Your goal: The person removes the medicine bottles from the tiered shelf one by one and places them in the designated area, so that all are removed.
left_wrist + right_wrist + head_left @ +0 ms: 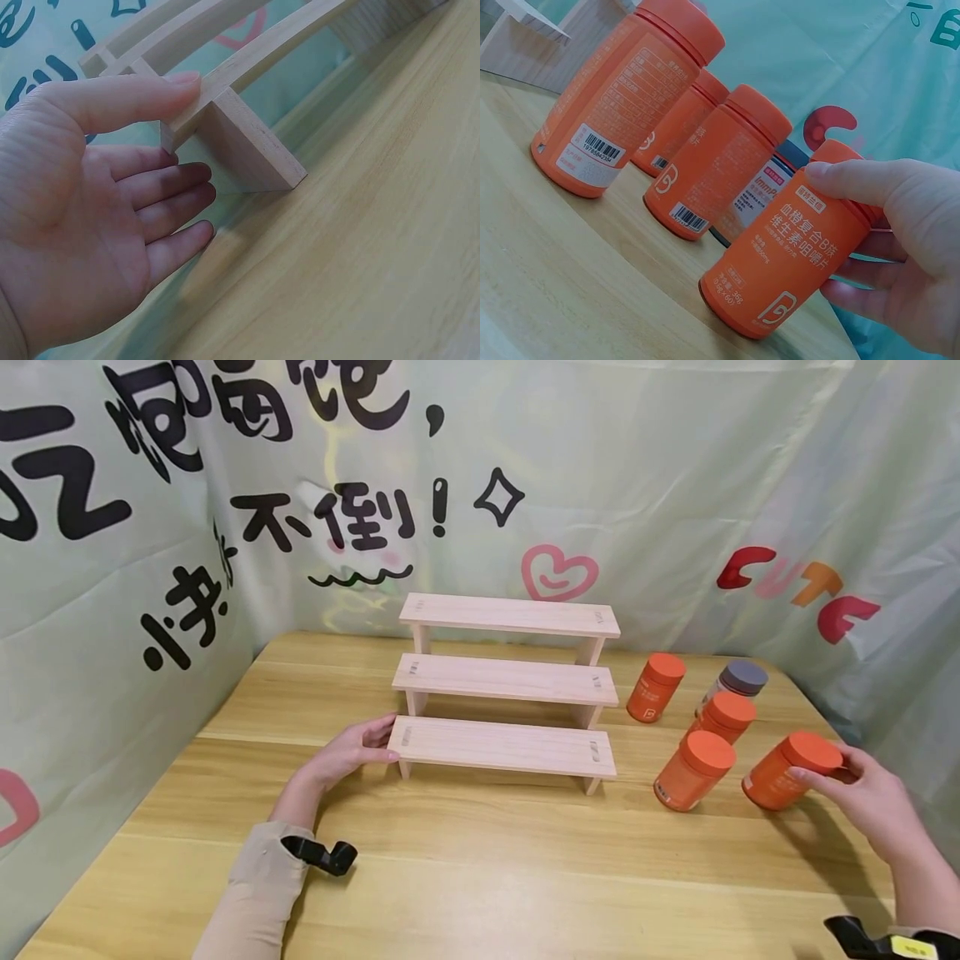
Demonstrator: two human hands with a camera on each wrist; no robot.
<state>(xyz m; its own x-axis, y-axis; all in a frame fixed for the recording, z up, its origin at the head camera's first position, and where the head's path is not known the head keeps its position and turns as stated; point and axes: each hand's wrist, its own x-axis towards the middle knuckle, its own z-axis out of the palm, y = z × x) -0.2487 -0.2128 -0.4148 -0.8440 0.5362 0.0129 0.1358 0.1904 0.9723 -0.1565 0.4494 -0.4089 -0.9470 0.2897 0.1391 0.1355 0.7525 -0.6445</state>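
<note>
A three-tier wooden display shelf [502,745] stands on the table. My left hand [351,755] is at the left end of its lowest step. In the left wrist view the thumb lies on the board's edge and the index fingertip meets its corner; the other fingers [176,202] are loosely bent beside the support. My right hand [877,802] grips an orange supplement bottle [780,779] near its lid, thumb on the near side and fingers behind. That bottle, its label facing the camera in the right wrist view, stands slightly apart from the others.
Left of the held bottle are more orange bottles, one in front [688,779], one behind it [726,714] and one nearer the shelf [654,689]. A bottle with a grey-blue lid [742,677] stands at the back. Printed cloth [660,468] hangs behind the wooden table [480,877].
</note>
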